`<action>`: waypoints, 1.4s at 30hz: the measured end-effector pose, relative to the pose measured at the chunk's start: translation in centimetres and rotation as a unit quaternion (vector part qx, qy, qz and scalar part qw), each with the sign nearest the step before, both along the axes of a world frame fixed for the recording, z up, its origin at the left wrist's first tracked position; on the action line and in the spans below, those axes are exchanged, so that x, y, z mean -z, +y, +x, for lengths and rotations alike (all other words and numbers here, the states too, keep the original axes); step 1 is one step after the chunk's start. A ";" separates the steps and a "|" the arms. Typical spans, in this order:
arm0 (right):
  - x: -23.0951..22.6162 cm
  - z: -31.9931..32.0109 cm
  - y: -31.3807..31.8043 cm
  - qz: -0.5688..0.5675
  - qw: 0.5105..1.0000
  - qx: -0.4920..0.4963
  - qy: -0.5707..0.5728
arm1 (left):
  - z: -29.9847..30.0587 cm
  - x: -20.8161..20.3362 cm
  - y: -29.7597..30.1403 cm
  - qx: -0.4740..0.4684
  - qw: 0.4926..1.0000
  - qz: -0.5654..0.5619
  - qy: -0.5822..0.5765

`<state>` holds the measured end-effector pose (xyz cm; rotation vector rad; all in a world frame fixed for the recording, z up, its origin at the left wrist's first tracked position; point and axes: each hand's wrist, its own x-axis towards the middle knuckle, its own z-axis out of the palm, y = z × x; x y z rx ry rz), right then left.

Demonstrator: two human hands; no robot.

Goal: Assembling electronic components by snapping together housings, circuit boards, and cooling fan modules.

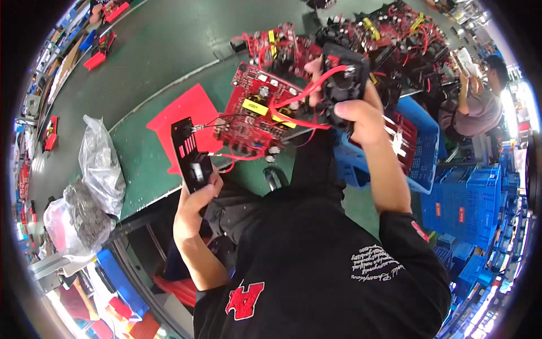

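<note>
My left hand point(204, 196) grips the lower end of a black slotted end panel point(192, 153), which stands tilted. Wires join it to a red circuit board point(254, 107) with a yellow-wrapped part on it. In my right hand point(361, 116) is a black plastic end piece point(345, 73), with fingers and thumb around it. Thick red wires point(307, 90) run from that piece to the board. The board hangs between both hands, and I cannot tell whether it touches the table. Behind the left panel lies a flat red plastic piece point(189, 113) on the green table.
More wired red boards point(384, 34) are heaped at the back right. A blue crate point(420, 141) holding red parts stands to my right, near stacked blue crates point(463, 198). Clear plastic bags point(101, 164) lie at left. Another person point(477, 107) works at far right.
</note>
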<state>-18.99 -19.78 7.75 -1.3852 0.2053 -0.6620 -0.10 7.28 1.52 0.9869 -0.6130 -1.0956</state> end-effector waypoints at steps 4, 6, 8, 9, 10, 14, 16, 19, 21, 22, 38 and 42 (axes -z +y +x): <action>5.5 -0.9 3.8 0.159 0.983 0.061 0.061 | -3.1 -2.8 -1.7 -0.091 0.917 0.147 -0.359; 8.7 -1.4 4.3 0.197 0.975 0.066 0.080 | -4.5 -3.0 -3.3 -0.103 0.848 0.226 -0.469; 10.4 -1.4 5.3 0.232 0.955 0.116 0.146 | -5.5 -1.7 -4.7 -0.077 0.803 0.253 -0.534; 11.3 -1.5 5.9 0.293 0.936 0.153 0.123 | -6.2 -0.5 -5.4 -0.086 0.776 0.223 -0.584; 11.8 -1.8 6.6 0.299 0.934 0.152 0.123 | -6.8 0.3 -6.0 -0.094 0.745 0.191 -0.632; 12.3 -2.0 9.6 0.404 0.884 0.232 0.045 | -9.0 2.1 -8.0 -0.124 0.640 0.166 -0.740; 13.3 -2.8 10.3 0.337 0.917 0.213 -0.017 | -8.8 2.8 -8.5 -0.118 0.665 0.136 -0.725; 14.0 -2.9 10.9 0.338 0.914 0.225 0.015 | -7.8 3.1 -8.5 -0.099 0.722 0.116 -0.674; 14.1 -2.4 11.4 0.393 0.894 0.213 0.003 | -6.8 2.9 -8.7 -0.044 0.783 0.101 -0.612; 13.7 -2.0 11.4 0.419 0.887 0.192 -0.017 | -6.2 2.5 -9.0 -0.028 0.783 0.104 -0.612; 16.1 -1.4 12.4 0.451 0.876 0.164 -0.035 | -1.4 -0.2 -16.3 0.274 0.740 0.254 -0.560; 13.6 -3.0 11.3 0.362 0.920 0.142 -0.046 | -3.6 -2.4 -13.8 0.174 0.768 0.359 -0.501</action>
